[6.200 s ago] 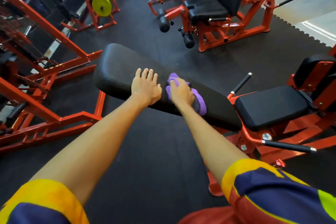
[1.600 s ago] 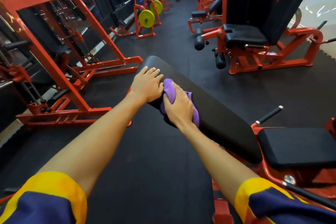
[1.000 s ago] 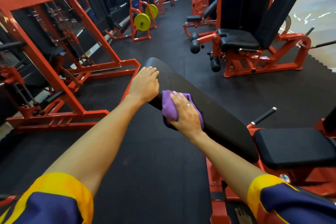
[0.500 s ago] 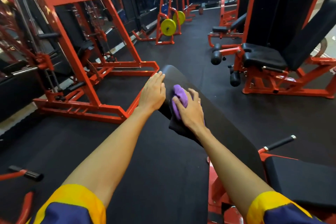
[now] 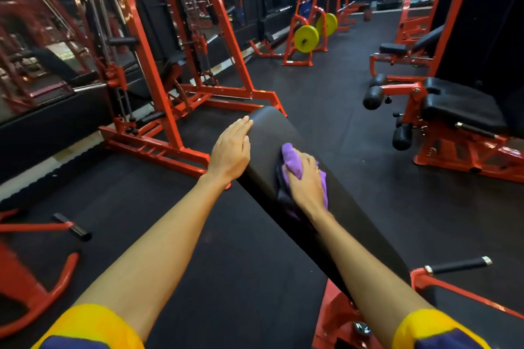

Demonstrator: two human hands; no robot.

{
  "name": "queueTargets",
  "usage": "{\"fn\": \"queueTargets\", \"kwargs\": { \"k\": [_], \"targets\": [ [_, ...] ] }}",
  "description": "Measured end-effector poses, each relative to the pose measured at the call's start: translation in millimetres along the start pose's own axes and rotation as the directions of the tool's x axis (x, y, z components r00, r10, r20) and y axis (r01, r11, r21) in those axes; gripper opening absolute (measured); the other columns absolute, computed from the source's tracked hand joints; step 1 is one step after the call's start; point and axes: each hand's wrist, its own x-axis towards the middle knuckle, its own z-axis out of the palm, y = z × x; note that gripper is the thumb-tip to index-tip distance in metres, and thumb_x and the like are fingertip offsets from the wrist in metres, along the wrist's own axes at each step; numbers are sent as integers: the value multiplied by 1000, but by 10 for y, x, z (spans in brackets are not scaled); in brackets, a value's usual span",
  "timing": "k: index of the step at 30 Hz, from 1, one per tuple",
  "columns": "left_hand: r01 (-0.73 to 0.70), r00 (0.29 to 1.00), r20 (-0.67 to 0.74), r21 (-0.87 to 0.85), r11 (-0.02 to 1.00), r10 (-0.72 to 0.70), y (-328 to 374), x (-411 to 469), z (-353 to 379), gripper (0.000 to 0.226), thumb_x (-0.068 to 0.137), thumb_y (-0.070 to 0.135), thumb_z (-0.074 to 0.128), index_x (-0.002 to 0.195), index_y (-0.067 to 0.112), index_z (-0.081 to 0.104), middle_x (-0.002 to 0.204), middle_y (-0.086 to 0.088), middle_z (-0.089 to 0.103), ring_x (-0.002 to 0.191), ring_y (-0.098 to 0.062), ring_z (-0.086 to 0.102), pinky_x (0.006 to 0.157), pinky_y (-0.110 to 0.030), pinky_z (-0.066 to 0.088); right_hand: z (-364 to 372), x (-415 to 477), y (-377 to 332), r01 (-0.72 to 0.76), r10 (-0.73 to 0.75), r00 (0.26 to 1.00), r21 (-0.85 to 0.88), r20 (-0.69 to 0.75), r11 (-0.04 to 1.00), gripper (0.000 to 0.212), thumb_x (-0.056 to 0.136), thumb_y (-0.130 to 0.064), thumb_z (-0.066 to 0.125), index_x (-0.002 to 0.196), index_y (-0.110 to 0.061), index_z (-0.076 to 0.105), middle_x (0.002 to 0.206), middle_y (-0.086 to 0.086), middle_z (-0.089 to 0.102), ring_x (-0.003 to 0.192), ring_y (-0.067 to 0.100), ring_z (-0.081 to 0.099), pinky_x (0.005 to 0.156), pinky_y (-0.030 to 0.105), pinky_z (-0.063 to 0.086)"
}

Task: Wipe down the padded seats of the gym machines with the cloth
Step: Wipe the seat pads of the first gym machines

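Observation:
A long black padded bench back [image 5: 269,133] runs from the centre of the view toward the lower right. My right hand [image 5: 307,183] grips a bunched purple cloth [image 5: 293,163] and presses it onto the pad's middle. My left hand [image 5: 231,150] lies flat with straight fingers on the pad's left edge, near its rounded far end. The black seat pad [image 5: 465,312] of the same machine shows at the lower right, partly behind my right arm.
A red rack frame [image 5: 170,71] stands left of the bench. A red machine with a black seat [image 5: 459,105] and roller pads is at the right. Yellow weight plates [image 5: 306,38] sit farther back. A black handle bar [image 5: 458,263] sticks out at lower right. Black rubber flooring lies between.
My right hand has slid the cloth from the pad's left edge up onto its top face. My left hand stays flat near the far end. The view has tilted upward.

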Motion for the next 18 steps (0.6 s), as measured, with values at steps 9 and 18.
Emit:
{"fn": "queueTargets", "kwargs": {
  "k": [9, 18],
  "targets": [
    [41, 996, 71, 110, 993, -49, 35, 60, -18, 49, 105, 8, 36, 154, 13, 41, 163, 1, 33, 152, -11, 24, 121, -20, 12, 163, 839, 42, 136, -152, 981, 131, 120, 982, 30, 93, -40, 46, 118, -53, 57, 127, -12, 46, 109, 14, 51, 104, 39, 44],
    [108, 982, 122, 276, 955, -147, 200, 282, 20, 52, 106, 15, 36, 157, 16, 34, 166, 2, 26, 152, -12, 23, 122, -29, 19, 239, 828, 54, 83, -110, 992, 331, 65, 940, 51, 92, -31, 53, 143, -35, 51, 136, -5, 49, 128, 19, 47, 108, 39, 42]
  ]
}}
